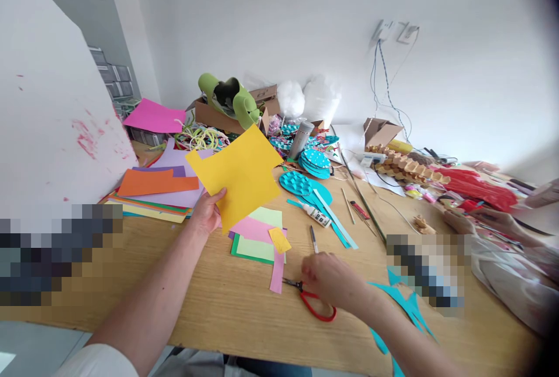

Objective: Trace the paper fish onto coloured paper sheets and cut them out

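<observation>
The left hand gripped a sheet of yellow paper by its lower edge, thumb on top, raised above the tabletop. The right hand was curled over the red-handled scissors — whether it gripped them, I could not tell. The scissors lay with their blades pointing left, near the end of a pink strip. A small yellow piece rested on the pink and green papers beneath the raised sheet. Beyond the right hand were a pen and a glue bottle lying on its side.
</observation>
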Motion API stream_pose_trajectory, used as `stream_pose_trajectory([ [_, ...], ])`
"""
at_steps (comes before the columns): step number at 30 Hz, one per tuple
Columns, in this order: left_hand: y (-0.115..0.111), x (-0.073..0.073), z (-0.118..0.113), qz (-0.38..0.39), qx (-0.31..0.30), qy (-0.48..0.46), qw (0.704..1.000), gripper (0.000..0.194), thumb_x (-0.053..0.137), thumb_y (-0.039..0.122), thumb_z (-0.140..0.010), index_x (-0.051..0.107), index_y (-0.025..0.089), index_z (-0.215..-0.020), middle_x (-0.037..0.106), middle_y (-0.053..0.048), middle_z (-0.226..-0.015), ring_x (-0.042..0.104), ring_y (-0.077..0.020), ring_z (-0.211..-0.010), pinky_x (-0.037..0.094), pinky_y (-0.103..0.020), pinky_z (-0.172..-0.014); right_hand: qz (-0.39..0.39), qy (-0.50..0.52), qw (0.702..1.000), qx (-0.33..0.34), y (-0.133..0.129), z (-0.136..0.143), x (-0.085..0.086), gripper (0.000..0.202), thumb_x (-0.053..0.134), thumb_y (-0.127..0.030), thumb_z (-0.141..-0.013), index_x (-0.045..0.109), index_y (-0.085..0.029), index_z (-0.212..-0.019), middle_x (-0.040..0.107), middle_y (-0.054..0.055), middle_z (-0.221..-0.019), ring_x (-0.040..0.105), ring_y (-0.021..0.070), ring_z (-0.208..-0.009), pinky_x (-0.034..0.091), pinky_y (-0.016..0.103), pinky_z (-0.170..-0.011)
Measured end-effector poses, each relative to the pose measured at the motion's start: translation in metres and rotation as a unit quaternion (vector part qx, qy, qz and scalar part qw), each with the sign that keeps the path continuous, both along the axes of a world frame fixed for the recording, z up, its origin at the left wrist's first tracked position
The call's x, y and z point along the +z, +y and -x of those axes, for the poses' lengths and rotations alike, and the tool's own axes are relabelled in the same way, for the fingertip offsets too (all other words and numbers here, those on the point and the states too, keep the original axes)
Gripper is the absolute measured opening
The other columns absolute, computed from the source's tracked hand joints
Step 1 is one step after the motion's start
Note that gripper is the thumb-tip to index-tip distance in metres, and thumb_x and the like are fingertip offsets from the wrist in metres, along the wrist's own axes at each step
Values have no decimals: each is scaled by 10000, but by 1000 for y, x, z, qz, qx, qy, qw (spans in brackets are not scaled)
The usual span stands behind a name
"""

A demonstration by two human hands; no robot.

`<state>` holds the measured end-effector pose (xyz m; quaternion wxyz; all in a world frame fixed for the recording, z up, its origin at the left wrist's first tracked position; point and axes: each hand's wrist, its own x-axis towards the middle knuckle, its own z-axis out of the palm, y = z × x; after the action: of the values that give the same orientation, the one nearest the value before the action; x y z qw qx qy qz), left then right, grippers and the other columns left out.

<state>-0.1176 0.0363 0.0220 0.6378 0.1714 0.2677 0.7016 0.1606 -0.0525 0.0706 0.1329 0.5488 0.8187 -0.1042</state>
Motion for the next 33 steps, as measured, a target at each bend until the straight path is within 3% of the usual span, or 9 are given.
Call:
stream_pose_trajectory([
  [3, 0, 2, 2, -6, -2, -15, 1000, 457, 740, 68, -663, 617, 210, -1079, 710, -38, -1033, 658, -213, -992, 535, -336, -885, -33, 94, 992, -76, 22, 10, -10, 197, 517, -343, -855, 614, -177, -812, 682, 82, -805, 633, 204, -738, 356, 263, -583],
  [7, 1, 3, 5, -1, 9, -21, 1000, 382, 691, 61, -711, 627, 193, -1064, 722, -31, -980, 678, -190, -932, 543, -314, -872, -65, 99, 985, -128, 40, 20, -29, 325, 558, -490, -819, 559, -166, -850, 634, 96, -888, 609, 217, -788, 362, 279, -618],
  [16, 2, 5, 7, 4, 22, -23, 999, 313, 675, 71, -735, 647, 174, -1029, 724, -39, -966, 675, -194, -947, 537, -306, -896, -54, 125, 980, -143, 46, 22, -47, 229, 606, -391, -784, 523, -179, -801, 623, 73, -857, 592, 214, -834, 360, 277, -668],
  [27, 3, 5, 12, 11, 40, -42, 998, 315, 661, 65, -746, 645, 171, -1042, 727, -33, -960, 684, -183, -914, 555, -285, -861, -53, 199, 954, -216, 44, 30, -49, 270, 634, -245, -734, 528, -183, -974, 667, 61, -940, 609, 191, -816, 367, 249, -636],
  [31, 3, 5, 12, 6, 29, -43, 999, 285, 635, 70, -769, 646, 171, -1035, 730, -34, -939, 689, -177, -889, 563, -278, -830, -52, 237, 953, -184, 53, 28, -38, 77, 542, -236, -773, 588, -177, -793, 649, 26, -746, 567, 152, -664, 331, 234, -558],
  [33, 3, 4, 11, 8, 27, -41, 999, 288, 643, 71, -761, 647, 175, -1030, 728, -36, -953, 682, -186, -919, 560, -279, -837, -62, 255, 953, -154, 71, 26, -28, 126, 520, -259, -783, 587, -171, -722, 609, 6, -665, 533, 134, -603, 314, 229, -525],
])
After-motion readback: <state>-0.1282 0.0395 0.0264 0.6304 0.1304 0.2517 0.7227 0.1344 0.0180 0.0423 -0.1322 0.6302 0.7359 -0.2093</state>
